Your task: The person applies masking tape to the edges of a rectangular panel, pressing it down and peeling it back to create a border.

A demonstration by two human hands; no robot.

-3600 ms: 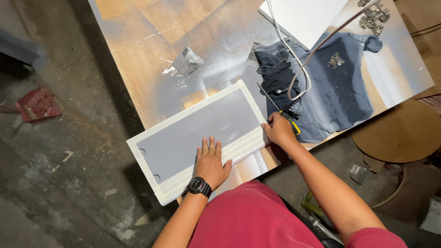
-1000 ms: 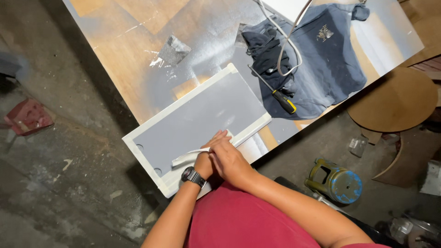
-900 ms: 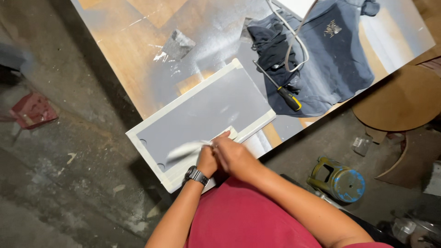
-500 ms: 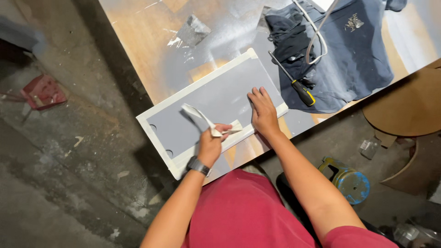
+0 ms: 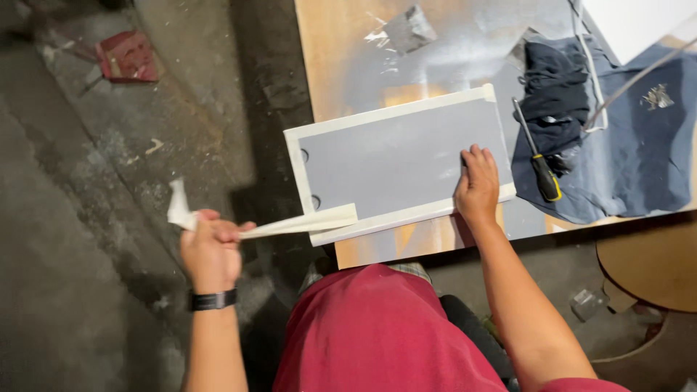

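Clamping a strip of masking tape (image 5: 290, 223) in a fist, left hand (image 5: 210, 250) is pulling it out well left of the grey panel (image 5: 403, 156), off the table edge. Half a second ago that hand was over the panel; now the strip is running free along the panel's near edge (only its right end looks attached). Right hand (image 5: 475, 190) is pressing flat, fingers spread, on the panel's near right corner. Screwdriver (image 5: 537, 156) is lying just right of the panel on dark cloth (image 5: 624, 160).
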